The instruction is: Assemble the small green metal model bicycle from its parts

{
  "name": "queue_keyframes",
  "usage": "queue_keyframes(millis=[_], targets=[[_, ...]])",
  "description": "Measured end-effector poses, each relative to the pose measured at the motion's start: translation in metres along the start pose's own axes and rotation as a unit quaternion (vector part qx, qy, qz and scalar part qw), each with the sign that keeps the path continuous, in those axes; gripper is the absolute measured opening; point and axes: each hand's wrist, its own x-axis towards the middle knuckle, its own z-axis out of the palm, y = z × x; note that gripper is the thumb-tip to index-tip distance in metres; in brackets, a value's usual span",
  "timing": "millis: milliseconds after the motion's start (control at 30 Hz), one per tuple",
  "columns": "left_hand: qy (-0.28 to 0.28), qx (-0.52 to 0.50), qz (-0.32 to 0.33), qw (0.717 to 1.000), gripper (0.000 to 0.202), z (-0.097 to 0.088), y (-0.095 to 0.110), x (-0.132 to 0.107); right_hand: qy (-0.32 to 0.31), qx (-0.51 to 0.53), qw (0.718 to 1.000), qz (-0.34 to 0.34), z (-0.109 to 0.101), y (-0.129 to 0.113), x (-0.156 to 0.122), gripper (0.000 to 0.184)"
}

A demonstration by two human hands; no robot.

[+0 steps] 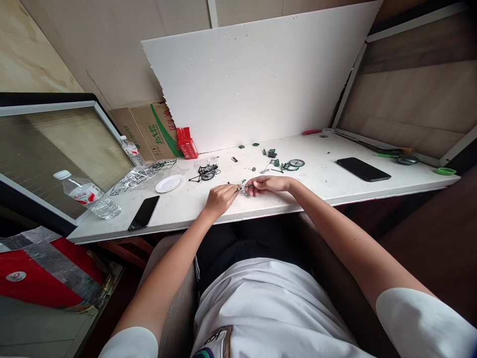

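Both of my hands meet over the front edge of the white table (261,201). My left hand (220,198) and my right hand (267,184) are closed in a pinch on a small metal and green model part (244,187) held between them. Behind it lie a black model bicycle frame (206,172), a green wheel (295,163) and several small green and black parts (271,153).
A white plate (169,184), a black phone (143,213) and a lying water bottle (86,195) are at the left. Another black phone (363,169) lies at the right, a green ring (446,171) at the far right. A red box (187,142), a cardboard box (149,130) and a white board (261,74) stand behind.
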Motion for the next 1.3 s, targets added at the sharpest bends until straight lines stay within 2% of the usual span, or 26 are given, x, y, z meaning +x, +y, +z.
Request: queue_keyframes(millis=[300,467,600,700,833,1000,1133,1300], targets=[[0.011,0.01,0.004,1.0,0.025,-0.002,0.002,-0.001,0.002,0.013,1.0,0.024,0.004,-0.011,-0.002,0.048],[0.02,0.015,-0.001,1.0,0.025,-0.002,0.002,-0.001,0.001,-0.016,0.999,0.032,0.009,-0.018,-0.003,0.05],[0.027,0.024,0.019,0.999,0.025,0.0,0.002,-0.001,0.003,-0.039,0.999,0.033,0.014,-0.022,-0.003,0.046],[0.031,0.028,-0.004,0.999,0.027,0.002,0.001,-0.001,0.015,-0.045,0.998,0.043,0.016,-0.022,-0.002,0.044],[0.029,0.028,-0.047,0.998,0.03,0.004,0.0,-0.001,0.055,-0.034,0.996,0.063,0.017,-0.021,-0.003,0.042],[0.021,0.022,-0.071,0.997,0.03,0.005,0.001,0.0,0.09,-0.054,0.989,0.102,0.022,-0.03,-0.004,0.051],[0.009,0.016,-0.096,0.995,0.032,0.003,0.002,-0.001,0.127,-0.131,0.98,0.082,0.03,-0.03,0.004,0.056],[-0.011,0.004,-0.148,0.989,0.034,0.0,0.002,-0.005,0.23,-0.218,0.948,0.039,0.045,-0.015,0.016,0.058]])
